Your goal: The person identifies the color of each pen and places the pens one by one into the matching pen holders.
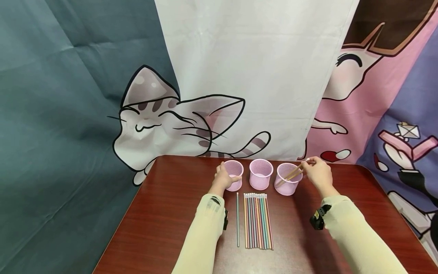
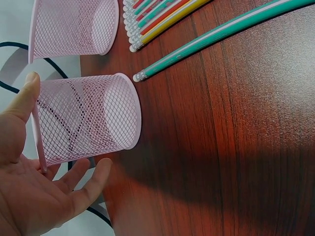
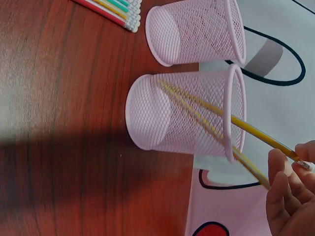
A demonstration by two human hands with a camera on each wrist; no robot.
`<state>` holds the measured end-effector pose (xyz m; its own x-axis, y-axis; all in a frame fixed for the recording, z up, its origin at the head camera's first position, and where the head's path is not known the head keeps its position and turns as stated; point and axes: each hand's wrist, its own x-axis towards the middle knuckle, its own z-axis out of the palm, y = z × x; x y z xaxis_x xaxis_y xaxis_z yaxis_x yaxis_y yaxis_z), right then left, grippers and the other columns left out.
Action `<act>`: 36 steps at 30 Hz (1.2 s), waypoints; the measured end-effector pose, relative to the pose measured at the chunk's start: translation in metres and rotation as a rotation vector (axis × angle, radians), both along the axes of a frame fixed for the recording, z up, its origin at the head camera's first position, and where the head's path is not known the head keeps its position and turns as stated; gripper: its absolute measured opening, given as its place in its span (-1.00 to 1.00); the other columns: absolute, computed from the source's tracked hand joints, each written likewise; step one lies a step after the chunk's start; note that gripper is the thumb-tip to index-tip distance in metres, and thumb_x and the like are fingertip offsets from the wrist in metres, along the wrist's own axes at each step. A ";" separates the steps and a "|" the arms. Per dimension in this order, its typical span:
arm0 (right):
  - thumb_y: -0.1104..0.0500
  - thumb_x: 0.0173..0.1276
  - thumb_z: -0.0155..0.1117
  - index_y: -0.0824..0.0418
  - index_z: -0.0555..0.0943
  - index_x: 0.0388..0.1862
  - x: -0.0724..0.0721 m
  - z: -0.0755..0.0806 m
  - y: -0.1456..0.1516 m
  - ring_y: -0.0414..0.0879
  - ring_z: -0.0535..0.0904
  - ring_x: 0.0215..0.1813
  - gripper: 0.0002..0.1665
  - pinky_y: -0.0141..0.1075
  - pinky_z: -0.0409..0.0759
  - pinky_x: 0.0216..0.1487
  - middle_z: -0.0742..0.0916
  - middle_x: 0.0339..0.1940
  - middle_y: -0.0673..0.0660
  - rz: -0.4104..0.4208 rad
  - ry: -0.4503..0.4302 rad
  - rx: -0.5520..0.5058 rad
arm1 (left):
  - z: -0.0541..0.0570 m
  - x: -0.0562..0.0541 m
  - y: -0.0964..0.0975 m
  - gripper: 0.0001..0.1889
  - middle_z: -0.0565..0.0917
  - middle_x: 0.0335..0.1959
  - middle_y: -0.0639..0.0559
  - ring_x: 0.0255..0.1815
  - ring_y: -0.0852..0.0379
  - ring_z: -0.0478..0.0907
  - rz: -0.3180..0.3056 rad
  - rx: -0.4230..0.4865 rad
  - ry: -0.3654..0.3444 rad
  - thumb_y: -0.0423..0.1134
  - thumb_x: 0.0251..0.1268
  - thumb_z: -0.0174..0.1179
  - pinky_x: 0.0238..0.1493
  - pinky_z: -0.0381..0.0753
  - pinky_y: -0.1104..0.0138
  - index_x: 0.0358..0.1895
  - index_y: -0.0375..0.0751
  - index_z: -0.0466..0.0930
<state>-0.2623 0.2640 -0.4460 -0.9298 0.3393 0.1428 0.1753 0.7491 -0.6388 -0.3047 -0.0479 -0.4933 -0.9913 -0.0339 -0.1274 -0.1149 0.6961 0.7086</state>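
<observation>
Three pink mesh pencil cups stand in a row. At the left cup, my left hand spans the rim, thumb on one side and fingers on the other; in the left wrist view the left hand holds this cup near its top. My right hand is above the right cup. The right wrist view shows it pinching a yellow pencil by its eraser end, the shaft slanting down into that cup. A second yellow pencil leans in the same cup, close to my fingers.
Between them stands the middle cup. In front, several striped pencils lie side by side, erasers toward the cups. A single green pencil lies apart to their left. A printed curtain hangs behind the brown table.
</observation>
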 end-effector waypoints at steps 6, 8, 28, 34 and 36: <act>0.01 0.38 -0.03 0.34 0.50 0.06 0.001 -0.003 0.010 -0.06 0.63 -0.53 -0.52 -0.24 0.41 -0.44 0.71 -0.38 0.24 0.013 -0.028 -0.038 | 0.001 0.000 0.000 0.08 0.14 0.33 -0.22 0.25 -0.27 0.21 -0.002 -0.006 -0.006 0.02 -0.10 0.43 0.13 0.31 -0.03 0.43 -0.23 -0.10; 0.01 0.39 -0.07 0.36 0.48 0.10 0.001 -0.004 0.013 -0.16 0.59 -0.60 -0.50 -0.27 0.41 -0.46 0.72 -0.43 0.23 0.019 -0.028 -0.053 | 0.000 0.000 0.000 0.08 0.13 0.34 -0.22 0.25 -0.27 0.21 -0.001 -0.006 -0.007 0.02 -0.09 0.42 0.13 0.31 -0.03 0.43 -0.22 -0.10; 0.19 0.31 0.15 0.23 0.56 -0.11 0.004 -0.018 -0.005 -0.26 0.44 -0.64 -0.80 -0.41 0.41 -0.65 0.59 -0.52 0.10 0.209 0.303 -0.162 | 0.001 -0.001 0.000 0.10 0.15 0.33 -0.23 0.26 -0.28 0.20 -0.007 -0.004 0.003 0.02 -0.12 0.44 0.13 0.30 -0.05 0.43 -0.24 -0.10; 0.33 0.20 0.23 0.28 0.56 -0.32 0.013 -0.037 -0.033 -0.25 0.42 -0.64 -0.93 -0.40 0.41 -0.65 0.57 -0.62 0.05 0.485 0.258 -0.221 | -0.001 -0.002 0.000 0.09 0.14 0.33 -0.22 0.25 -0.28 0.21 -0.011 -0.016 0.004 0.02 -0.10 0.43 0.13 0.31 -0.05 0.43 -0.24 -0.10; 0.32 0.19 0.25 0.26 0.57 -0.34 0.017 -0.046 -0.043 -0.25 0.43 -0.65 -0.95 -0.38 0.42 -0.63 0.57 -0.63 0.06 0.547 0.179 -0.221 | -0.002 -0.002 0.000 0.09 0.14 0.33 -0.21 0.25 -0.27 0.21 -0.009 -0.017 -0.001 0.02 -0.10 0.43 0.11 0.32 -0.05 0.43 -0.23 -0.10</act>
